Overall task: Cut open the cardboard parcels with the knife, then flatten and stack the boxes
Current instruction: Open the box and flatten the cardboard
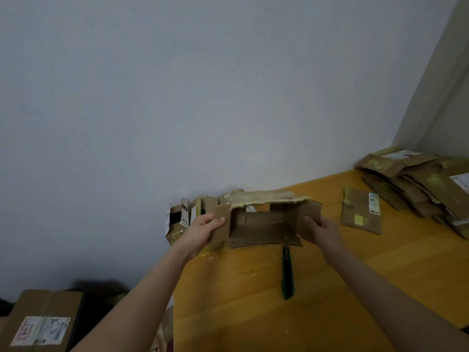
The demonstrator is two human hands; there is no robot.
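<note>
A sealed parcel with a shipping label sits low at the far left, off the table and not yet cut. Further right, small taped parcels crowd the wooden table at its left edge against the wall. They stand just behind the left hand, so a wide elbow or a shove of cardboard could tip them over that edge.

The left hand pinches the left end flap of the opened box, thumb on the inner face and fingers curled behind. The box rests on the table between both hands, its mouth toward the camera and its top flap ragged. Pulling the ends apart too hard would likely rip that flap further and leave a flattened piece that stacks badly.

The green utility knife lies free on the table, its tip just at the box's near flap. I cannot tell whether the blade is out. Pressing the box flat here could bury the knife, and a palm could then come down on it.

The right hand grasps the right end flap the same way. Beyond it lie one flattened box and, near the corner, the stack of flattened boxes, which looks fanned and could slide.
</note>
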